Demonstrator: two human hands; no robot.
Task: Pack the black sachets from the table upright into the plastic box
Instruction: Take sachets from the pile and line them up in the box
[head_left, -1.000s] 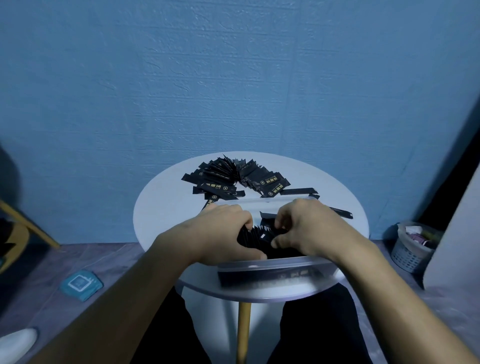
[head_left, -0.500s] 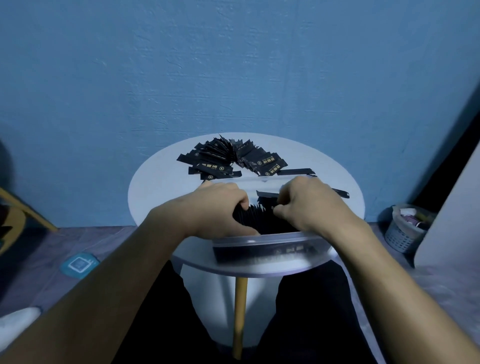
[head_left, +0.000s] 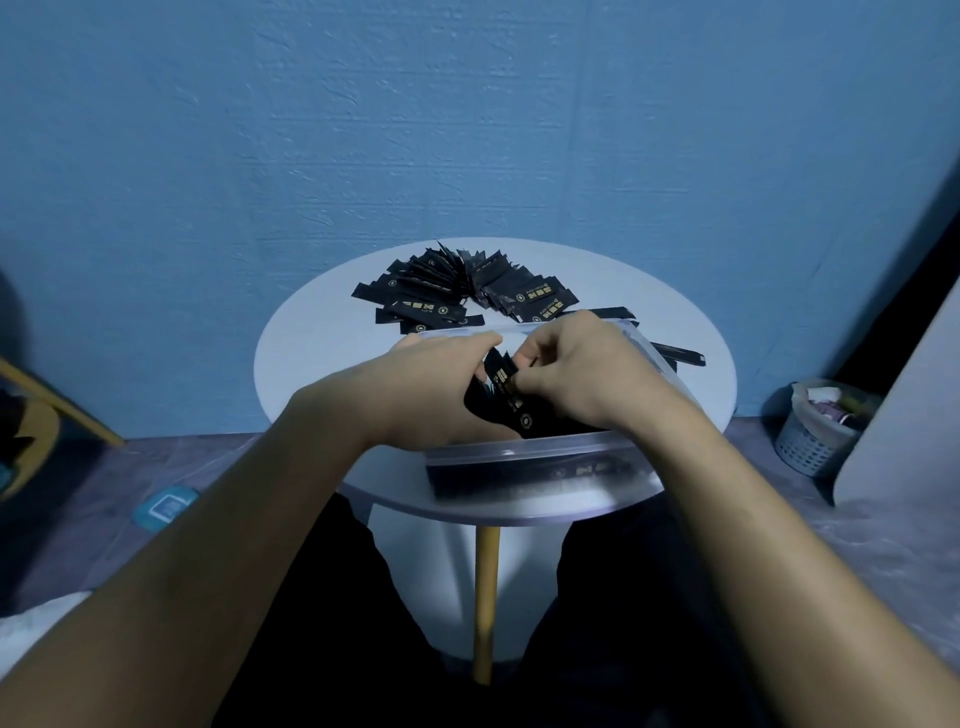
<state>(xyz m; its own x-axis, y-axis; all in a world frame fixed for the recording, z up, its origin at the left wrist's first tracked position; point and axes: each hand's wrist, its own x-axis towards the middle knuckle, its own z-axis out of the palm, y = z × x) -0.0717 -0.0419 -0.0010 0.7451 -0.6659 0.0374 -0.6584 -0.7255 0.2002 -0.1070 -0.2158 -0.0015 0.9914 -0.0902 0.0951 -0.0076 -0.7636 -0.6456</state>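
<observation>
head view, single moment. the round white table (head_left: 311, 374) is the largest item. on its near edge sits the clear plastic box (head_left: 519, 453), long side running across our view. just beyond the box's far rim lies the loose pile (head_left: 467, 296) of black sachets, fanned out flat; we cannot tell whether it touches the rim. a stray sachet (head_left: 675, 354) lies flat just past the box's right end. both hands are down inside the box. the left hand (head_left: 415, 400) wraps the packed row (head_left: 485, 415), fingers over its top and thumb on the near side, bracing it toward the left end. the right hand (head_left: 582, 374) pinches one sachet (head_left: 506, 382) by its upper part between thumb and curled fingers. the long axis of this one is steep but tilted, top leaning far-left, lower end down among the row. judgement: this is the seating step, and it turns on that tilt. the sachet sits directly right of the braced row and must stand parallel to it before release. the box looks part filled, with much of the pile not yet packed. for the next pick, the pile lies straight ahead of both hands, slightly left of centre; the stray is nearer the right hand.
</observation>
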